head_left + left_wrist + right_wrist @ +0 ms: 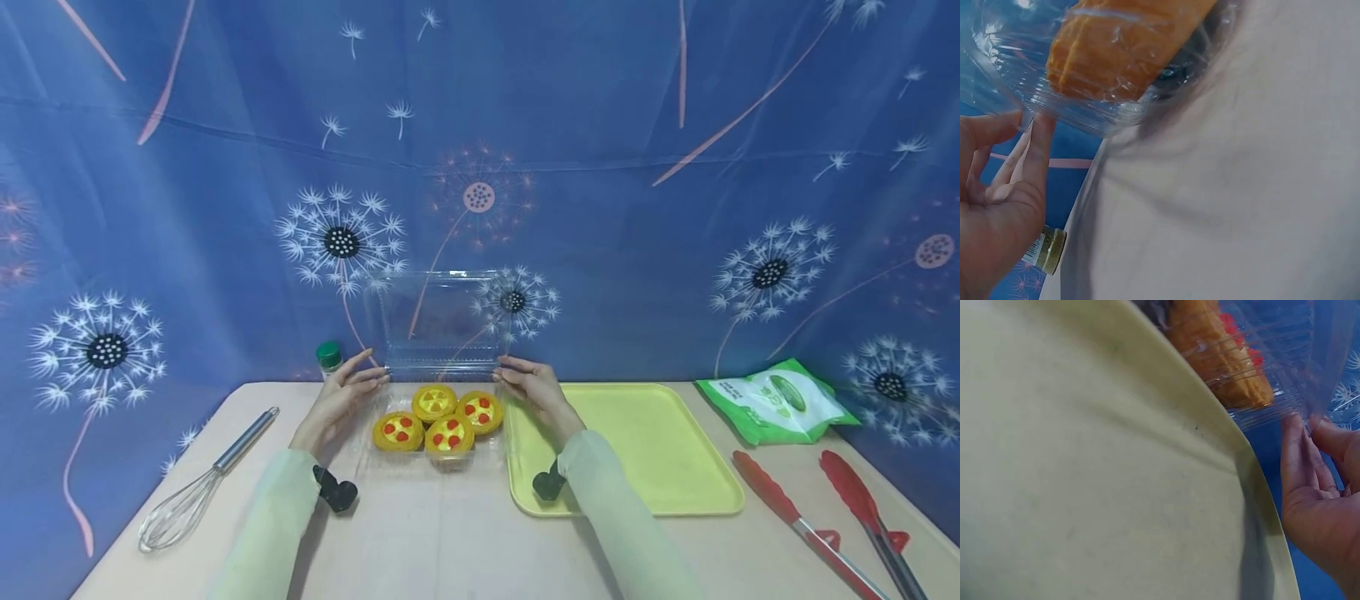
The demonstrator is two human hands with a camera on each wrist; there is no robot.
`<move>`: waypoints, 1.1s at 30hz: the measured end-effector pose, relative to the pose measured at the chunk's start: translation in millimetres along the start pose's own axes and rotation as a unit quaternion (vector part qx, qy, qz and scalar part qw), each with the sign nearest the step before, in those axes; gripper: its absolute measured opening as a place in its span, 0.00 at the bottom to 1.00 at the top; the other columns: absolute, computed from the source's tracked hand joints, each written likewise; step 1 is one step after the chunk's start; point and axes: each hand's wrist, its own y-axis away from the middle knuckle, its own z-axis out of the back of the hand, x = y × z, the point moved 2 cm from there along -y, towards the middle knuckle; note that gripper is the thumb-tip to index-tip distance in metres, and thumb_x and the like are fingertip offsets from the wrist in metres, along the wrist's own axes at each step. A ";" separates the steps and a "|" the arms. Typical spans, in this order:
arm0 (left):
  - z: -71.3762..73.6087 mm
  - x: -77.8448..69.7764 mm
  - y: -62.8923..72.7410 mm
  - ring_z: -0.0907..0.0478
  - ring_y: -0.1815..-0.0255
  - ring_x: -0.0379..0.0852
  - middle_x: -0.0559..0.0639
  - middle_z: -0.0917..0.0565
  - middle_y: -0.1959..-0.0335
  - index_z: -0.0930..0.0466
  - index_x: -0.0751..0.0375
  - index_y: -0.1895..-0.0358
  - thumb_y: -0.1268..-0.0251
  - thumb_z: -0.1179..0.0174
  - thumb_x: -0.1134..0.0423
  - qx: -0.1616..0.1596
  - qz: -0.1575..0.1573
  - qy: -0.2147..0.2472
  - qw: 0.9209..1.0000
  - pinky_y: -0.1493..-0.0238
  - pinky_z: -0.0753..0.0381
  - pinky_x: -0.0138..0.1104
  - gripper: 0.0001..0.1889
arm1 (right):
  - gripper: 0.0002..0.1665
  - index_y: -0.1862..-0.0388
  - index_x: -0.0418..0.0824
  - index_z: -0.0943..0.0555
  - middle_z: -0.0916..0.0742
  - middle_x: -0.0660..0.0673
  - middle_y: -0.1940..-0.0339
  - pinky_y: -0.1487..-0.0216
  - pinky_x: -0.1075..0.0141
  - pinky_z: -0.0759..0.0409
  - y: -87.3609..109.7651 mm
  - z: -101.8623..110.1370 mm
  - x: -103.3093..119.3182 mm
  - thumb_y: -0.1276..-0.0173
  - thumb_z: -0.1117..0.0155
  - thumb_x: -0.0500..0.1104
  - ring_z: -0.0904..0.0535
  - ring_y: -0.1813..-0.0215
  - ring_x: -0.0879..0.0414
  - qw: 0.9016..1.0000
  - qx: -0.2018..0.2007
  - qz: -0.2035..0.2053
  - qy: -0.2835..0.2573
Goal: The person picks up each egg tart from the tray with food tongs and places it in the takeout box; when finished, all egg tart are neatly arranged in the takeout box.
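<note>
A clear plastic clamshell box (450, 365) stands on the table with its lid up at the back. Inside lie several tarts (452, 435), most with red pieces on a yellow top. My left hand (337, 407) pinches the box's left back edge between thumb and fingers, as the left wrist view shows on the box corner (1072, 119). On the other side, my right hand (538, 393) pinches the right back edge; its thumb and fingertips meet at the plastic in the right wrist view. Tart crust (1229, 369) shows through the box wall there.
Right of the box lies a yellow tray (637, 450), under my right forearm. A green-capped jar (328, 357) stands behind my left hand. A whisk (206, 487) lies at left. Red-tipped tongs (795, 517) and a green-white packet (780, 402) are at right.
</note>
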 end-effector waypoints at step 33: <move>1.7 2.9 9.7 0.21 0.52 0.28 0.53 0.27 0.39 0.40 0.71 0.30 0.21 0.58 0.68 -0.029 0.019 0.022 0.999 0.51 0.19 0.20 0.21 | 0.19 0.42 0.27 0.24 0.16 0.33 0.45 0.59 0.75 0.14 4.2 6.1 -0.7 0.30 0.50 0.26 0.16 0.64 0.63 0.996 -0.028 0.034 0.083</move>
